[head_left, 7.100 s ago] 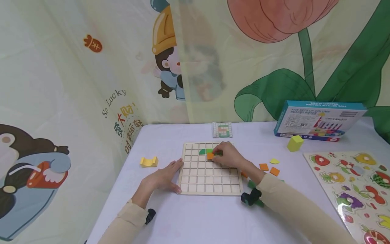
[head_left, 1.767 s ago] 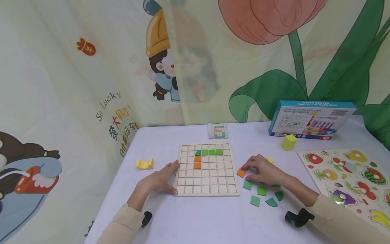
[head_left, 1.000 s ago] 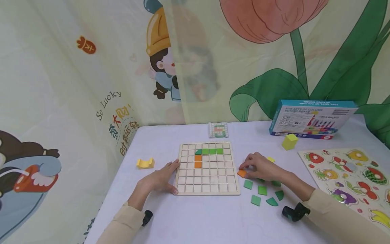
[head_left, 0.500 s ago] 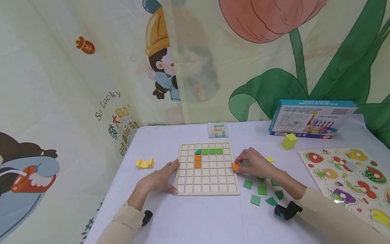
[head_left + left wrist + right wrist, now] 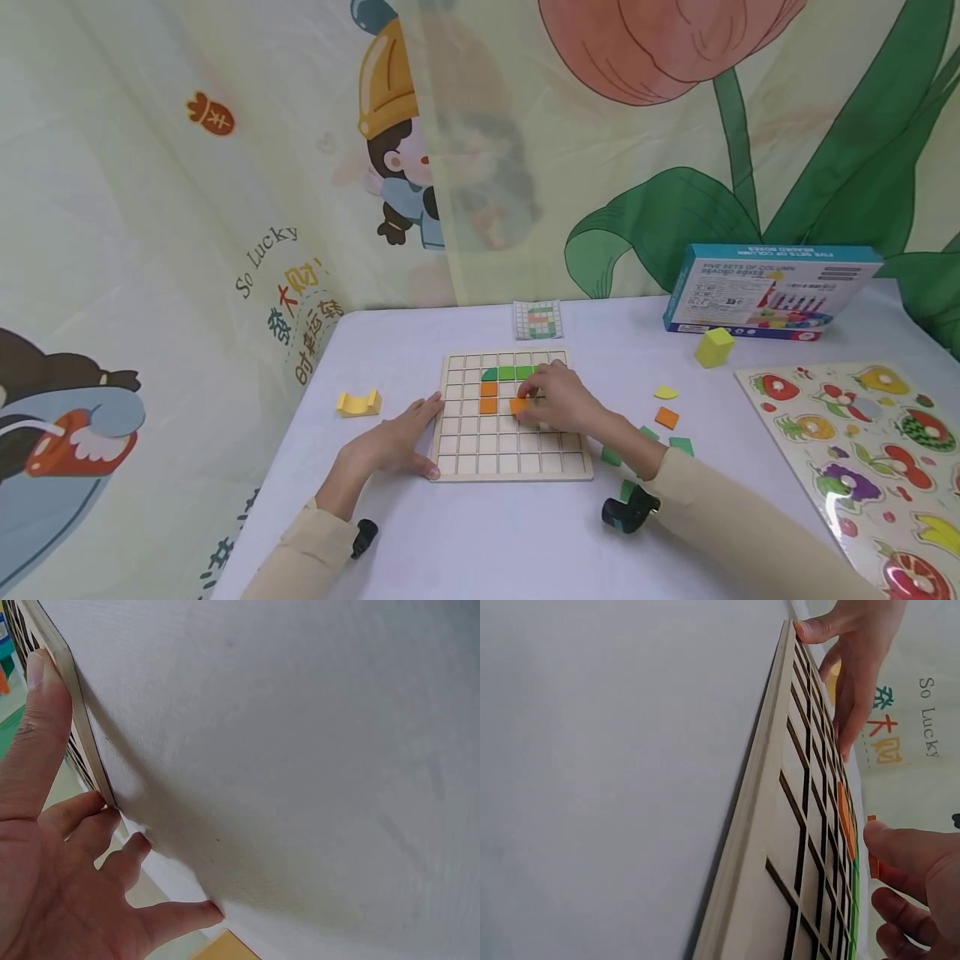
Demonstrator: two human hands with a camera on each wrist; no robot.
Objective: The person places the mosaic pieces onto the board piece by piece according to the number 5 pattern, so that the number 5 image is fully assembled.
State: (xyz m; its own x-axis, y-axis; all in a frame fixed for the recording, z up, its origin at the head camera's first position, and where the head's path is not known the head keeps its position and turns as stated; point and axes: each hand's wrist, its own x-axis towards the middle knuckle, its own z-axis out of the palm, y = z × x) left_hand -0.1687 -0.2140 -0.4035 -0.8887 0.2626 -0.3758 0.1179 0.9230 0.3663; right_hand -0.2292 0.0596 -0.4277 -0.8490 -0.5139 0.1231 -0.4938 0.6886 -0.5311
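A wooden grid board (image 5: 480,442) lies on the white table. A row of green tiles (image 5: 507,373) and two orange tiles (image 5: 489,397) below its left end sit in the cells. My right hand (image 5: 564,398) pinches an orange square tile (image 5: 518,406) above the board, right of the placed orange pair. In the right wrist view that tile (image 5: 874,847) shows edge-on between thumb and fingers. My left hand (image 5: 401,437) rests along the board's left edge with its fingers spread. In the left wrist view, the thumb (image 5: 46,727) touches the board's edge.
Loose green tiles (image 5: 681,446), an orange tile (image 5: 667,417) and a yellow piece (image 5: 665,392) lie right of the board. A pattern card (image 5: 537,320) lies behind it. Around stand a yellow curved block (image 5: 358,403), a yellow-green block (image 5: 715,347), a box (image 5: 772,292) and a fruit puzzle board (image 5: 847,442).
The right hand picked up an orange tile from the pile beside the board and carried it left over the grid. Earlier, more green and orange tiles were set in. The left hand stayed put.
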